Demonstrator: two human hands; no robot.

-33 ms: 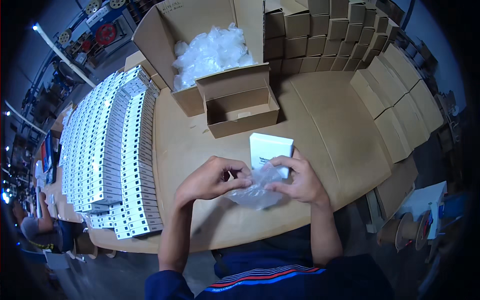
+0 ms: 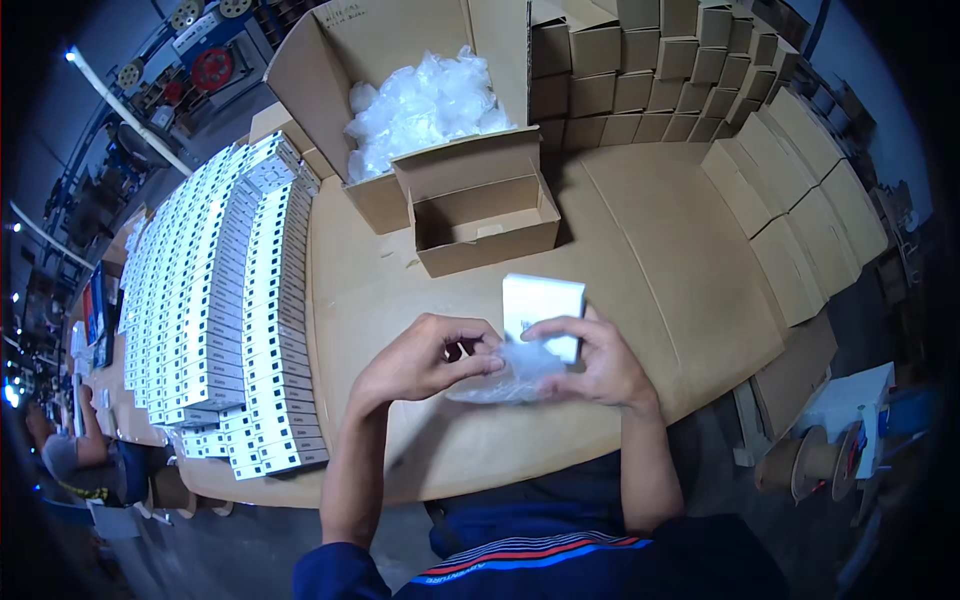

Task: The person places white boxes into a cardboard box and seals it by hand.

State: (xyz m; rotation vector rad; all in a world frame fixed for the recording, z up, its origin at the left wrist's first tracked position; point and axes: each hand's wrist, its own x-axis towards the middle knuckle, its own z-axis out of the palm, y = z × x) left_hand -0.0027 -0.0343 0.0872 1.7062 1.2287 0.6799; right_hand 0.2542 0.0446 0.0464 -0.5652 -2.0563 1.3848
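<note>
Both my hands work over the near middle of the brown tabletop. My left hand (image 2: 432,362) pinches the edge of a clear plastic bag (image 2: 505,388) between thumb and fingertips. My right hand (image 2: 603,362) holds a small white box (image 2: 545,297) against its fingers, with the box standing up behind the bag. Its thumb and index finger are at the bag's other side; the bag there is blurred. The fingers behind the white box are mostly hidden. Beyond them stands an open cardboard box (image 2: 485,262) with its lid flap raised.
Rows of stacked white boxes (image 2: 275,330) cover the left side. A large carton (image 2: 320,90) at the back holds a heap of clear plastic bags (image 2: 425,110). Brown cartons (image 2: 620,75) are stacked at the back right, more flat-lying ones (image 2: 790,255) at right. Another person (image 2: 85,455) is far left.
The white box has dipped slightly toward me and tilted. The bag hangs flatter and lower between my hands, and my right fingers have shifted a little on it.
</note>
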